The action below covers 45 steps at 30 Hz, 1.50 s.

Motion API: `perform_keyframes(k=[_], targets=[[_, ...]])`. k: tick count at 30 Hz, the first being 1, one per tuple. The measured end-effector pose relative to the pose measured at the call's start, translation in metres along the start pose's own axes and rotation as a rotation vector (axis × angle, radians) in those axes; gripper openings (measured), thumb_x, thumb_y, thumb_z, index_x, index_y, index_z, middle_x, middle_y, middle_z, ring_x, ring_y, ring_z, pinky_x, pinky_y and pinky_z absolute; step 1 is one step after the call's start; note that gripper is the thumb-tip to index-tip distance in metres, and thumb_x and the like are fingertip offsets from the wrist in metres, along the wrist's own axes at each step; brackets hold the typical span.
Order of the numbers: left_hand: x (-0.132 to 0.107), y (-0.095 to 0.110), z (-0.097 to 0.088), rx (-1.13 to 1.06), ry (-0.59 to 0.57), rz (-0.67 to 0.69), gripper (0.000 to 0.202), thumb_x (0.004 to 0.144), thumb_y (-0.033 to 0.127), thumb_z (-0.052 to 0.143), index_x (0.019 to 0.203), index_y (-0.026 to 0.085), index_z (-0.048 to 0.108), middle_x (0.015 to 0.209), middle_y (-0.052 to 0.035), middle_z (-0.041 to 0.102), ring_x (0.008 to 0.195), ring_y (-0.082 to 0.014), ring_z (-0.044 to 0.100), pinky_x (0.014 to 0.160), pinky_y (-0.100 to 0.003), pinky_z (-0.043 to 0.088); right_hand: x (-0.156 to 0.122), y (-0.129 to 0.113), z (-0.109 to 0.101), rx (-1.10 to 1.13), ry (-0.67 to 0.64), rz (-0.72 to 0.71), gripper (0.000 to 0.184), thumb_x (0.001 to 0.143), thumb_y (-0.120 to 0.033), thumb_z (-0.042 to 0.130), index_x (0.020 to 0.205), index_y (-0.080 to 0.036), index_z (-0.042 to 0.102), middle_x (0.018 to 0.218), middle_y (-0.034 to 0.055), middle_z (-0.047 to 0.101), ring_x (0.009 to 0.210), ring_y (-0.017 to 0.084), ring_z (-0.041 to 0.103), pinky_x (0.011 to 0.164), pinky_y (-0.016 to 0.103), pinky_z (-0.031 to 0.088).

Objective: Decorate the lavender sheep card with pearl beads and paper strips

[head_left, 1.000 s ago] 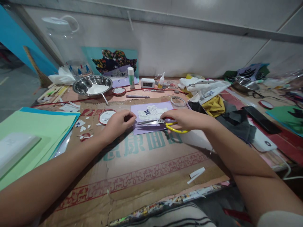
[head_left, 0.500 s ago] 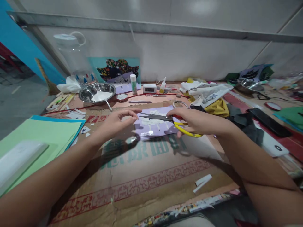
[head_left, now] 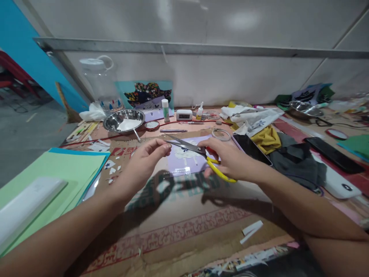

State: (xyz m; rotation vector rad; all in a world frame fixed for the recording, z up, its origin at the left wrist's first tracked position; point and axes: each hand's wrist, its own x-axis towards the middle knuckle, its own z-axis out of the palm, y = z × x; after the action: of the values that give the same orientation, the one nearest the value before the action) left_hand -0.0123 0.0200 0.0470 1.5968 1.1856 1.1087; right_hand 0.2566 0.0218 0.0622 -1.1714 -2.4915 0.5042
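My right hand [head_left: 227, 159] grips yellow-handled scissors [head_left: 198, 154], blades open and pointing left, lifted above the table. My left hand [head_left: 148, 157] is raised too, thumb and fingers pinched at the blade tips on something too small to make out. Below both hands lies a purple card [head_left: 190, 163] with a white cut-out shape glued on it, resting on a flattened cardboard sheet [head_left: 178, 219].
Green and blue paper sheets [head_left: 54, 169] lie at left with paper scraps beside them. A steel bowl [head_left: 123, 121], glue stick [head_left: 165, 110], small clock [head_left: 184, 114] and glue bottle stand behind. A dark phone [head_left: 252, 148], cloth pile and another phone lie at right.
Both hands lifted off the purple card into the air. The scissors opened, and the left hand's pinch came up to the blade tips. The view tilted upward slightly.
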Motion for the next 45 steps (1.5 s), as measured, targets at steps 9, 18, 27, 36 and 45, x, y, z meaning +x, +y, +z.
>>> perform_keyframes(k=[9,18,27,36,45], targets=[[-0.005,-0.005,0.007,0.21,-0.065,0.085,0.019,0.092,0.038,0.054,0.088,0.022,0.063,0.088,-0.0022,0.067,0.083,-0.0185,0.062,0.077,-0.033,0.052,0.013,0.041,-0.009,-0.131,0.136,0.122,0.05,0.084,-0.046,0.069,0.126,-0.02,0.06,0.126,0.0133,0.063,0.112,0.031,0.058,0.094,0.041,0.047],[-0.008,-0.048,0.031,0.419,-0.118,0.306,0.015,0.094,0.031,0.051,0.093,0.021,0.063,0.096,-0.006,0.069,0.093,-0.0216,0.064,0.087,-0.037,0.051,0.01,0.14,-0.005,-0.33,0.139,0.464,0.06,0.083,-0.026,0.066,0.14,-0.014,0.052,0.119,0.0181,0.062,0.112,0.032,0.059,0.094,0.042,0.048],[-0.008,-0.047,0.031,0.477,-0.124,0.323,0.017,0.095,0.033,0.051,0.096,0.02,0.062,0.097,-0.007,0.07,0.094,-0.0231,0.065,0.087,-0.039,0.051,0.016,0.115,-0.011,-0.327,0.216,0.403,0.037,0.086,-0.021,0.063,0.123,-0.014,0.065,0.121,0.0174,0.066,0.114,0.033,0.06,0.1,0.046,0.044],[-0.016,-0.045,0.035,0.481,-0.062,0.41,0.013,0.096,0.029,0.051,0.091,0.02,0.058,0.091,-0.0042,0.065,0.089,-0.0208,0.06,0.084,-0.036,0.047,0.012,-0.013,0.035,0.408,0.219,0.043,0.012,0.088,-0.028,0.065,0.09,-0.019,0.073,0.088,0.0028,0.075,0.082,0.016,0.067,0.077,0.029,0.052],[-0.015,-0.047,0.037,0.525,-0.058,0.495,0.011,0.096,0.027,0.052,0.09,0.02,0.057,0.088,-0.0035,0.063,0.086,-0.021,0.058,0.083,-0.038,0.043,0.017,-0.012,0.06,0.576,0.16,0.164,0.005,0.083,-0.022,0.071,0.084,-0.017,0.072,0.082,0.0016,0.074,0.078,0.015,0.067,0.077,0.028,0.053]])
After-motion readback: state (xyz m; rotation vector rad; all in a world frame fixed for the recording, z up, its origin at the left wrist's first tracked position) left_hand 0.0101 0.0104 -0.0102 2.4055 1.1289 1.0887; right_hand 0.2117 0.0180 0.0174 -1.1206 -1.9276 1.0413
